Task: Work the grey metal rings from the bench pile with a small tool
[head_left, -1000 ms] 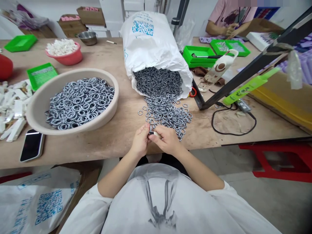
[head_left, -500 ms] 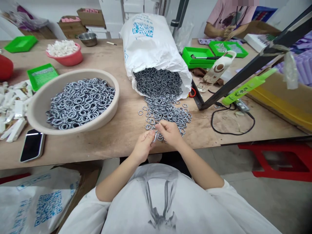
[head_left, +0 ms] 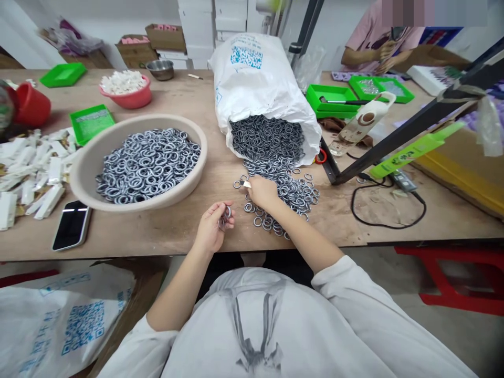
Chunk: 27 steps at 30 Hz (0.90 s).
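Note:
My left hand (head_left: 211, 229) is closed around metal rings (head_left: 227, 212), held just above the front part of the wooden table. In my closed right hand (head_left: 263, 192) is a small pale tool (head_left: 246, 184) with a dark tip; its exact kind is unclear. That tip points left, at a loose ring (head_left: 237, 184) by the edge of a spilled pile of grey rings (head_left: 297, 191). The pile runs out of the mouth of a big white sack (head_left: 255, 79) lying on its side. To the left, a wide beige basin (head_left: 200, 157) holds many more such rings.
A phone (head_left: 71, 226) and white plastic parts (head_left: 29, 163) lie at left. Green trays (head_left: 331, 100) stand behind a slanted dark metal post (head_left: 394, 131) on the right. A black cable (head_left: 356, 212) loops there. Another person (head_left: 364, 42) sits at the far right.
My hands have come apart. The left one has moved left with rings in it, and the right one has gone forward, its tool now showing. The whole view has shifted slightly.

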Tool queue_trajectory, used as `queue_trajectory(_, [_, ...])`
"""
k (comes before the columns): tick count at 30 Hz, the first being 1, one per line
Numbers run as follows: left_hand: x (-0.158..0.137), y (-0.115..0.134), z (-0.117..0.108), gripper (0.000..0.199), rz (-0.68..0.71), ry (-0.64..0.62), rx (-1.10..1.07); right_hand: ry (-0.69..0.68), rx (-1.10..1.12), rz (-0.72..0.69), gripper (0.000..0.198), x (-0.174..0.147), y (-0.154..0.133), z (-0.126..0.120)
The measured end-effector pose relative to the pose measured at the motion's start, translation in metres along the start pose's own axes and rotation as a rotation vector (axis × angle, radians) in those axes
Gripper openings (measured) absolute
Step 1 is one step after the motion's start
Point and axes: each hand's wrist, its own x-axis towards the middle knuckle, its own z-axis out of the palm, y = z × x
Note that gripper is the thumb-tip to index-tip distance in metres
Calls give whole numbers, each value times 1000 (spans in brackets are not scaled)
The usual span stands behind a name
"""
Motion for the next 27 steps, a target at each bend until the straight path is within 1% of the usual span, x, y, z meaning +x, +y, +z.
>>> queue_trajectory(2, [5, 0, 1, 43, -22, 8, -23, 3, 272, -26, 23, -11, 4, -3])
queue_trajectory(3, [8, -2, 3, 43, -25, 3, -23, -22, 465, -47, 27, -19, 5, -4])
queue_trajectory(4, [10, -4, 7, 45, -27, -16, -11, -69, 646, -68, 33, -29, 5, -4])
queue_trajectory(5, [12, -8, 11, 47, -26, -45, 12, -119, 782, -84, 40, -38, 3, -3])
queue_trajectory(6, [14, -12, 17, 48, -21, -79, 40, -187, 970, -93, 45, -48, 1, -2])
queue_trajectory(7, [15, -17, 22, 50, -8, -110, 67, -210, 1125, -89, 47, -56, -2, 1])
queue_trajectory(9, [16, -27, 34, 52, 35, -147, 103, -125, 1275, -51, 44, -69, -8, 7])
queue_trajectory(10, [15, -31, 39, 53, 61, -145, 108, -37, 1253, -20, 42, -73, -11, 10])
queue_trajectory(13, [12, -38, 49, 55, 122, -122, 121, 226, 1020, 45, 33, -80, -16, 20])
queue_trajectory(15, [10, -37, 52, 57, 151, -126, 135, 311, 930, 35, 29, -82, -14, 23])
queue_trajectory(17, [8, -34, 52, 58, 169, -146, 138, 329, 969, 5, 28, -84, -11, 22])
queue_trajectory(19, [6, -31, 50, 58, 165, -148, 121, 321, 1027, -60, 32, -87, -6, 17])
queue_trajectory(22, [3, -28, 49, 59, 136, -115, 88, 302, 952, -241, 39, -87, -1, 6])
queue_trajectory(23, [1, -28, 49, 60, 124, -120, 91, 296, 918, -278, 40, -86, 0, 2])
queue_trajectory(25, [-2, -27, 50, 62, 101, -149, 104, 243, 930, -280, 40, -83, 0, -2])
queue_trajectory(27, [-5, -26, 51, 63, 69, -177, 104, 157, 1023, -228, 42, -81, 1, -4])
